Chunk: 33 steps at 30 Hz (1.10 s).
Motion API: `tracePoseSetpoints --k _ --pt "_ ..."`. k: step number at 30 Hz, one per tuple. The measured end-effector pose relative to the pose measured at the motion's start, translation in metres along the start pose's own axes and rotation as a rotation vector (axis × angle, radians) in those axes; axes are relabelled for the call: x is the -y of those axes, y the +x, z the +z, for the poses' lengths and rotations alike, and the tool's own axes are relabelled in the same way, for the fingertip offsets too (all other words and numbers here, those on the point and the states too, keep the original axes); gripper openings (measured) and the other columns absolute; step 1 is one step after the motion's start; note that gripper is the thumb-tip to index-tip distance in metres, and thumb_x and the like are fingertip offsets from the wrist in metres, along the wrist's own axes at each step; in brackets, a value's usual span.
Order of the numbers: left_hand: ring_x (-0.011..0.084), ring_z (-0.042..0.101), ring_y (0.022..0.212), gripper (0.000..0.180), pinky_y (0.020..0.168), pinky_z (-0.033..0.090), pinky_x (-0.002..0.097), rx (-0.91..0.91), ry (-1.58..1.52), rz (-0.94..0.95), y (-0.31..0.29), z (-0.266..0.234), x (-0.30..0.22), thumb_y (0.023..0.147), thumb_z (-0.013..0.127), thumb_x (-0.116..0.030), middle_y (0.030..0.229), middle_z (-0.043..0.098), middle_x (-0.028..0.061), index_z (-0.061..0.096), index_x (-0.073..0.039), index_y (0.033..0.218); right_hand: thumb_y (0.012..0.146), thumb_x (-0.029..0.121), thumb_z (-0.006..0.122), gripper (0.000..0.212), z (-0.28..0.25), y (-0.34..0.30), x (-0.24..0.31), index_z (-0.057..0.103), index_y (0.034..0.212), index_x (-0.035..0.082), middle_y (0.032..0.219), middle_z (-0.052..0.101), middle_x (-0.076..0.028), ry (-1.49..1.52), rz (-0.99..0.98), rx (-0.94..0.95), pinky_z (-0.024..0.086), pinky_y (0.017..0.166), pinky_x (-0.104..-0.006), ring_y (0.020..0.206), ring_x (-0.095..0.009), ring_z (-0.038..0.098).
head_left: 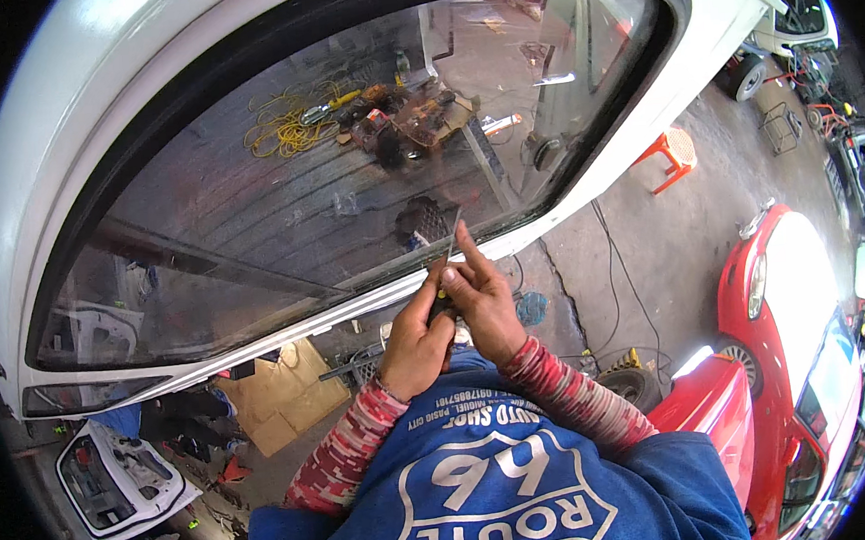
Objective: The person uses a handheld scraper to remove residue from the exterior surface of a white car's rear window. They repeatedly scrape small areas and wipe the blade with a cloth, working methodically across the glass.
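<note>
In front of my chest, both hands come together just below a vehicle window [278, 211] with a black rubber seal and a white frame [540, 230]. My left hand [416, 343] is closed, its thumb and fingers around what looks like the handle end of a slim tool. My right hand [489, 311] pinches the same tool with the thumb, and its index finger stretches along the shaft. A thin metal shaft [452, 238], like a screwdriver's, points up toward the glass. A small yellowish spot shows between the hands; the rest of the handle is hidden by my fingers.
Through the glass appear a yellow cord [287, 125] and scattered parts on a ribbed bed. To the right are an orange stool [673, 158], a red car [784, 346] and cables on the floor. Cardboard [286, 396] and a white vehicle panel [121, 482] lie lower left.
</note>
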<state>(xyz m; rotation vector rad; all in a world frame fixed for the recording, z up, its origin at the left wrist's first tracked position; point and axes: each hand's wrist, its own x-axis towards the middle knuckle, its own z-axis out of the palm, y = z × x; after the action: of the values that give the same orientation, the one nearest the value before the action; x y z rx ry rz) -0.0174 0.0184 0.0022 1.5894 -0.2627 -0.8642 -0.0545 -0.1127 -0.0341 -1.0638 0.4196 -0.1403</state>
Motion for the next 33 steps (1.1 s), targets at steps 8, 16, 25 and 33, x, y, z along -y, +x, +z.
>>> tracePoseSetpoints --k 8,16,25,33 --pt "0.0064 0.046 0.050 0.060 0.044 0.040 0.0249 -0.055 0.019 0.045 0.004 0.011 0.005 0.102 0.043 -0.008 0.079 0.056 0.0013 0.034 -0.012 0.160 0.105 0.007 0.057 0.069 -0.004 0.000 0.004 0.023 0.166 0.013 0.112 0.062 -0.004 -0.027 0.027 0.030 0.049 0.087 -0.0251 0.097 -0.010 0.056" --pt "0.0087 0.054 0.062 0.065 0.056 0.046 0.0277 -0.038 0.014 0.035 0.004 0.014 0.010 0.099 0.047 -0.009 0.089 0.063 0.0051 0.031 -0.010 0.162 0.104 0.006 0.059 0.066 -0.009 -0.001 0.009 0.030 0.163 0.011 0.106 0.062 -0.002 -0.065 0.038 0.007 0.048 0.089 -0.0251 0.096 -0.009 0.054" --pt "0.0058 0.045 0.051 0.058 0.045 0.038 0.0245 -0.088 -0.012 0.053 0.002 0.018 0.015 0.102 0.042 -0.009 0.077 0.053 -0.0012 0.034 -0.010 0.160 0.105 0.007 0.056 0.067 -0.010 0.001 0.008 0.027 0.165 0.014 0.100 0.058 0.001 -0.157 0.027 0.092 0.046 0.075 -0.0223 0.085 -0.007 0.051" --pt "0.0045 0.048 0.061 0.058 0.049 0.038 0.0235 -0.079 -0.052 -0.062 0.007 0.019 0.016 0.100 0.044 -0.006 0.085 0.054 -0.0012 0.038 -0.010 0.158 0.104 0.008 0.056 0.066 -0.008 0.000 0.011 0.027 0.164 0.009 0.096 0.057 0.002 -0.167 0.016 0.012 0.044 0.071 -0.0211 0.080 -0.005 0.049"
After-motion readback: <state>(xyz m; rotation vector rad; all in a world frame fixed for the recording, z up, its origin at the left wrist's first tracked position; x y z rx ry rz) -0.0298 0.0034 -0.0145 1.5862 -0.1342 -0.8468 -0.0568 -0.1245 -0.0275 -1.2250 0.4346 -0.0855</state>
